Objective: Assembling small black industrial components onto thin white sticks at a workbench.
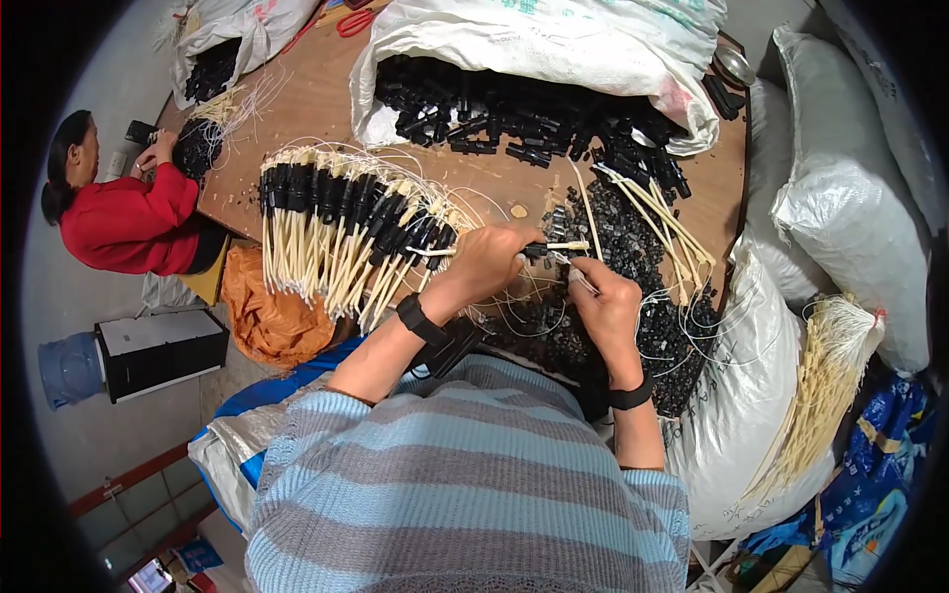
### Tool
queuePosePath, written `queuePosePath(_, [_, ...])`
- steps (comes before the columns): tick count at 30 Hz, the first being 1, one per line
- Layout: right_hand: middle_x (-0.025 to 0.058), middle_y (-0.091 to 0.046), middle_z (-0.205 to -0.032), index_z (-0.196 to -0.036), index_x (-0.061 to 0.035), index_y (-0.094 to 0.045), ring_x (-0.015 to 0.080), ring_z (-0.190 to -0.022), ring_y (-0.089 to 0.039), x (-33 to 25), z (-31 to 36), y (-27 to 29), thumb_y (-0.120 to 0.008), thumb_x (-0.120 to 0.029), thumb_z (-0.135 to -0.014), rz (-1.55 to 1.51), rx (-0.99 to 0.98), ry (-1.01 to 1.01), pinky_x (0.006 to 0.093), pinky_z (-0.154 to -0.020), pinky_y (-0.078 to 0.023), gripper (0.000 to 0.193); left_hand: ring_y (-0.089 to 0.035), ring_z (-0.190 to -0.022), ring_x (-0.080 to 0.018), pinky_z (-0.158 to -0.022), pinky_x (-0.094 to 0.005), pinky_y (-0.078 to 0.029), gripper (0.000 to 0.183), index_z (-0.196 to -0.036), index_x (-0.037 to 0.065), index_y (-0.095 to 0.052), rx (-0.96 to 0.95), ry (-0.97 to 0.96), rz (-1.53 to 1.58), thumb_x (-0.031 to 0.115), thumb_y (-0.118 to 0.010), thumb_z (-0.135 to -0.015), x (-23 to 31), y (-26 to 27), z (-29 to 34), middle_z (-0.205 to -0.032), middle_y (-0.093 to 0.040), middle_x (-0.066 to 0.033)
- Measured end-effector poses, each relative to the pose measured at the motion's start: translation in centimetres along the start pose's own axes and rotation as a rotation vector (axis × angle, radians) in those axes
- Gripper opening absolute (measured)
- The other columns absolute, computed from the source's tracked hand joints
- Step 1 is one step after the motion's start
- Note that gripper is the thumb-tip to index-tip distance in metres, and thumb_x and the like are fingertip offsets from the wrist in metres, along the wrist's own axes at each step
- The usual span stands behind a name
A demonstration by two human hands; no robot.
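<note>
My left hand [486, 265] is closed around a black plastic fitting [535, 251], held above the near part of the table. A thin cream stick [569, 245] juts out of the fitting to the right, and a pale end shows left of the hand. Just to the right, my right hand [606, 304] pinches a thin white string [585, 284] close to the fitting. Left of my hands lies a large row of cream sticks with black fittings [341, 203], strings trailing from their far ends. Small black plastic pieces [647, 331] are heaped under and around my right hand.
A white woven sack [544, 44] spills black tubes at the table's far side. Loose cream sticks [675, 232] lie at the right. Stuffed sacks [840, 188] and a stick bundle [825, 366] crowd the right edge. A person in red [133, 217] works at the far left.
</note>
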State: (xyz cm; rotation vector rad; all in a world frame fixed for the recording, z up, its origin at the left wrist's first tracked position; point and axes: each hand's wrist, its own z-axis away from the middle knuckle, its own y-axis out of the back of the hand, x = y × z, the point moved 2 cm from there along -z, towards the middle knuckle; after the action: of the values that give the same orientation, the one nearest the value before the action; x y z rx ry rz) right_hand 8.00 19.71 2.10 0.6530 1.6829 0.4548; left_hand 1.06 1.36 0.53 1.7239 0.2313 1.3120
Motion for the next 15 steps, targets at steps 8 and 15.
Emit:
queuePosePath(8, [0.0146, -0.065, -0.069, -0.094, -0.0035, -0.069, 0.0225, -0.059, -0.065, 0.0, 0.0, -0.4, -0.065, -0.007, -0.079, 0.011, -0.081, 0.081, 0.0306, -0.054, -0.048, 0.016, -0.064, -0.091, -0.0344, -0.079, -0.0431, -0.05, 0.044, -0.112, 0.009, -0.062, -0.037, -0.185, 0.032, -0.003, -0.056, -0.07, 1.5, -0.2, 0.1, -0.097, -0.067, -0.0151])
queuePosePath(15, [0.0191, -0.065, -0.079, -0.104, -0.0044, -0.062, 0.0378, -0.07, -0.065, -1.0, 0.5, -0.7, -0.06, -0.002, -0.079, -0.036, -0.203, 0.093, 0.039, -0.06, -0.051, 0.025, -0.064, -0.084, -0.0334, -0.075, -0.0416, -0.049, 0.049, -0.115, 0.007, -0.055, -0.31, -0.155, 0.248, -0.005, -0.058, -0.067, 2.1, -0.1, -0.3, -0.09, -0.066, -0.0129])
